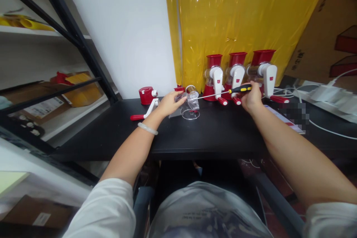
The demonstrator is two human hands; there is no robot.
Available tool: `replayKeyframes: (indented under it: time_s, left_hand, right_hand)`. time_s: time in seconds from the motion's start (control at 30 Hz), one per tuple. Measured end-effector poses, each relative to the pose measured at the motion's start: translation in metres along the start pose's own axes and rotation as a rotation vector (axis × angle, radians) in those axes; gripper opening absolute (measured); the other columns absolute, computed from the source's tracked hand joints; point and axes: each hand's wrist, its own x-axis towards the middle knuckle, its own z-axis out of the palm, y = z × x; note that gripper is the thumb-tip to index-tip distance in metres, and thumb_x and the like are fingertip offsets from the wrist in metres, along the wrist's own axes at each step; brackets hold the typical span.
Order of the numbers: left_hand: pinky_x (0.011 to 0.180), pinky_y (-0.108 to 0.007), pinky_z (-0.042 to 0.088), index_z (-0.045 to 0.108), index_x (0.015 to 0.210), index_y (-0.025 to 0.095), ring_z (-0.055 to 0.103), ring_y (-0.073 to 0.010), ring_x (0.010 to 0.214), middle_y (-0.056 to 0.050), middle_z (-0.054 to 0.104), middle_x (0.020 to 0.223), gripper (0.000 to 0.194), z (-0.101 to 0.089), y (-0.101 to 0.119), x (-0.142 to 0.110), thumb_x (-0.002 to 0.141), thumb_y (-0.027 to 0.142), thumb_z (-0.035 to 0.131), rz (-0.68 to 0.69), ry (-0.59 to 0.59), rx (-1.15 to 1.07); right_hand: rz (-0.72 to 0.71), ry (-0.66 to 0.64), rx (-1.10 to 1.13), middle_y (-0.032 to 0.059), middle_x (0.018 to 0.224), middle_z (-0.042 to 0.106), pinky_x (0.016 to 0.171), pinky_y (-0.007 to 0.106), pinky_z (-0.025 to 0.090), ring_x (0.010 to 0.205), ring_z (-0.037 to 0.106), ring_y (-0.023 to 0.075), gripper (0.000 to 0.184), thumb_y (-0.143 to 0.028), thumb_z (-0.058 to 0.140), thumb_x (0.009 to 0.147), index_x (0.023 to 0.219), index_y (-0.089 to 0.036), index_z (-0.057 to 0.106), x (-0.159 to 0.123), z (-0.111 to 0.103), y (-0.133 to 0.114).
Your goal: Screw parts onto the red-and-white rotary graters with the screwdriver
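A clear plastic grater body (193, 103) sits near the back of the black tabletop (217, 134), and everything else is placed from it. The left hand (169, 103) reaches in at its left side, its grip clamped on the plastic between thumb and fingers. The right hand (251, 98) is well off to the right of the body, its grip closed around the black-and-yellow handle of a screwdriver (236, 89). The metal shaft points left, with its tip at the body; whether the tip touches is too small to tell.

Just behind the body shows a metal grating drum (192, 89). To its left, past the left hand, are a red plastic part (146, 95) and, in front of that, a white crank with a red handle (151, 109). To its right stand three red-and-white rotary graters (214, 78) in a row, upright, and behind these hangs a yellow plastic sheet (237, 15).
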Motion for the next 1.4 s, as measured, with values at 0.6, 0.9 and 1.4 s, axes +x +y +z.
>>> replayKeyframes:
  time_s: [0.6, 0.9, 1.4]
  left_hand:
    - [0.123, -0.053, 0.051, 0.074, 0.141, 0.017, 0.069, -0.0331, 0.139, -0.017, 0.073, 0.148, 0.046, -0.001, 0.004, 0.000, 0.107, 0.046, 0.066, -0.014, -0.006, 0.007]
    - [0.123, -0.053, 0.051, 0.074, 0.141, 0.018, 0.069, -0.0331, 0.139, -0.017, 0.074, 0.148, 0.045, -0.001, 0.004, 0.000, 0.107, 0.046, 0.066, -0.015, -0.006, 0.009]
    - [0.123, -0.053, 0.051, 0.074, 0.141, 0.019, 0.069, -0.0325, 0.139, -0.016, 0.074, 0.148, 0.044, 0.000, 0.001, 0.000, 0.107, 0.046, 0.067, -0.004, 0.005, 0.008]
  right_hand:
    - [0.044, 0.011, -0.047, -0.0075, 0.052, 0.043, 0.033, 0.016, 0.031, 0.039, 0.034, 0.0071, 0.033, -0.036, 0.058, 0.107, 0.078, -0.025, 0.048, -0.015, 0.005, -0.011]
    - [0.002, 0.038, -0.094, -0.0070, 0.054, 0.042, 0.032, 0.019, 0.029, 0.039, 0.031, 0.0072, 0.029, -0.029, 0.068, 0.098, 0.076, -0.026, 0.049, -0.017, 0.007, -0.012]
    - [-0.052, 0.034, -0.097, -0.0068, 0.058, 0.045, 0.031, 0.018, 0.028, 0.039, 0.032, 0.0071, 0.038, -0.040, 0.073, 0.100, 0.075, -0.026, 0.048, -0.009, 0.002, -0.006]
